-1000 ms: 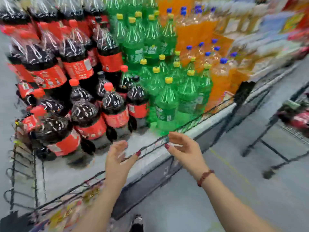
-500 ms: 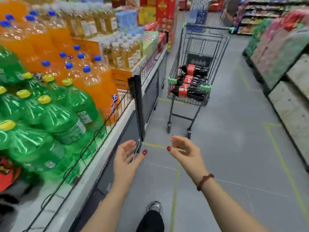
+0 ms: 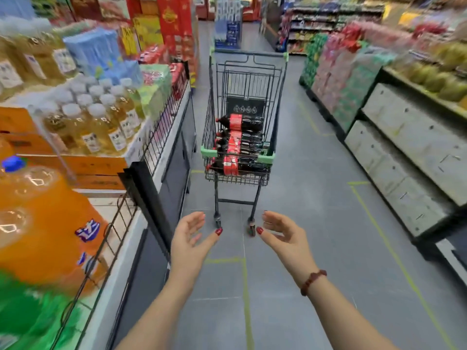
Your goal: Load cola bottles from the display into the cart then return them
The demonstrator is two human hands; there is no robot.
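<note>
A dark wire shopping cart (image 3: 278,102) stands in the aisle straight ahead, with green corner guards. Several cola bottles (image 3: 238,144) with red labels lie stacked on their sides inside it. My left hand (image 3: 190,242) and my right hand (image 3: 284,236) are raised in front of me, palms facing each other, fingers apart and holding nothing. Both hands are well short of the cart, near its front wheels in the view. The cola display is out of view.
The drinks display (image 3: 161,137) with a wire fence runs along my left, holding orange soda (image 3: 43,231), green bottles and pale yellow bottles (image 3: 101,122). Stacked goods and a grey shelf unit (image 3: 409,152) line the right. Grey floor with yellow lines lies between.
My view has swung from the cola display to the right, down the aisle, bringing the cart into the centre and closer. Both hands stayed open and empty in front of me.
</note>
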